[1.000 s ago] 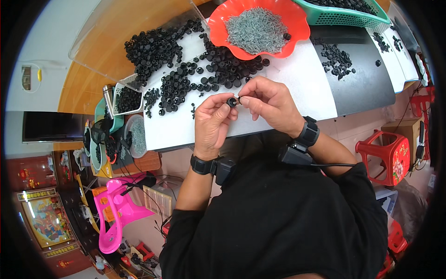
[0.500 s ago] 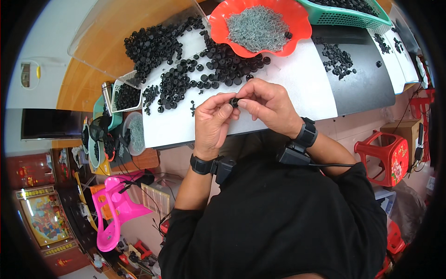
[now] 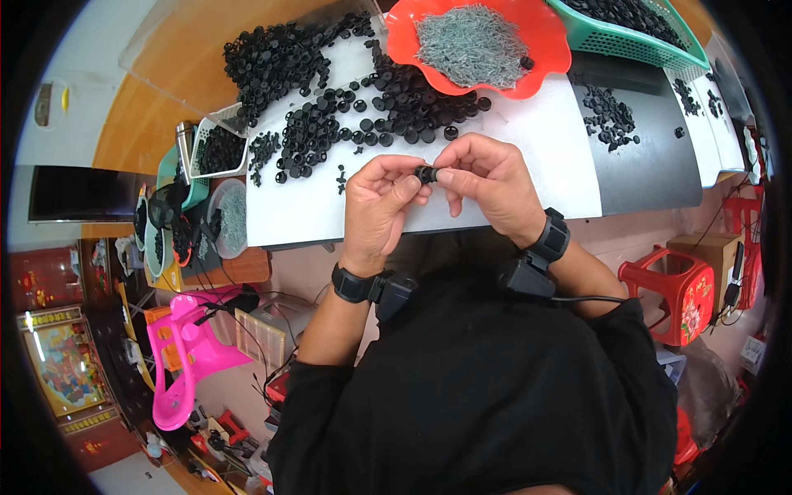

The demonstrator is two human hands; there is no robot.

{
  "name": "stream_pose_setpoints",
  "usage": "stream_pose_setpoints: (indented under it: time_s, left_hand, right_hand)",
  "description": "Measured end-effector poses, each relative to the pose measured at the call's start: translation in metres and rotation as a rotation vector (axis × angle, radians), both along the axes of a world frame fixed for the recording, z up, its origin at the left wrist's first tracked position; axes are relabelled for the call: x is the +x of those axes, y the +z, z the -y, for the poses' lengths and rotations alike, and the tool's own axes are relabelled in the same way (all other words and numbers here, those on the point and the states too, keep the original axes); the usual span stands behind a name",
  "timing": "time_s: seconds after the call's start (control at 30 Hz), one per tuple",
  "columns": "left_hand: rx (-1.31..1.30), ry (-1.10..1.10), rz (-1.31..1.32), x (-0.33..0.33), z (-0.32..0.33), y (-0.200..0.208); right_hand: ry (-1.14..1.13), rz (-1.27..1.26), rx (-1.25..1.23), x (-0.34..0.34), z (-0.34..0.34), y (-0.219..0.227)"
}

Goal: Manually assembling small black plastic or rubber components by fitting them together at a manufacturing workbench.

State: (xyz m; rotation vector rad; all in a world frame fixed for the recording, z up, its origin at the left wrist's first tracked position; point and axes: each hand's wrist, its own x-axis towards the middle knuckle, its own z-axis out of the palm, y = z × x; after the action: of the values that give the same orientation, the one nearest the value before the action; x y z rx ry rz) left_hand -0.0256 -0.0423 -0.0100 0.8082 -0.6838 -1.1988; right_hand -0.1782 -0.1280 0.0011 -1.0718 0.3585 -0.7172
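Head view, looking down on both hands raised together just above the near edge of a white tabletop (image 3: 536, 157). Left hand (image 3: 375, 210) and right hand (image 3: 487, 181) meet at their fingertips and pinch between them a small black round plastic part (image 3: 426, 174); both are closed narrowly on it, the left thumb pressed against its near side, the right thumb and forefinger on its other side. Each wrist carries a black band with a black box-shaped unit attached. Just beyond the hands lies a loose heap of similar black round plastic parts (image 3: 363, 99), spreading away to the far left of them. Farther out, beyond the right hand, stands a red scallop-edged plastic bowl (image 3: 544, 70) filled with thin grey metal pins (image 3: 474, 41). Well right of the right hand, a smaller scatter of black parts (image 3: 609, 124) lies on a dark grey sheet (image 3: 660, 165). A green plastic basket (image 3: 635, 37) sits at the far right corner. Left of the left hand, past the tabletop's edge, stands a small white mesh basket (image 3: 216, 150) of black parts.
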Motion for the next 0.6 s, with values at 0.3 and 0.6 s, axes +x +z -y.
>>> stream_pose_setpoints:
  time_s: [0.3, 0.6]
  left_hand:
    - [0.007, 0.035, 0.008, 0.0009, 0.0, 0.0]
    - [-0.038, 0.071, 0.048, -0.0032, 0.0007, -0.0005]
  right_hand:
    - [-0.026, -0.021, -0.059, 0.0031, -0.0019, 0.0015]
    - [-0.048, -0.052, -0.124, 0.0031, -0.0016, -0.0007]
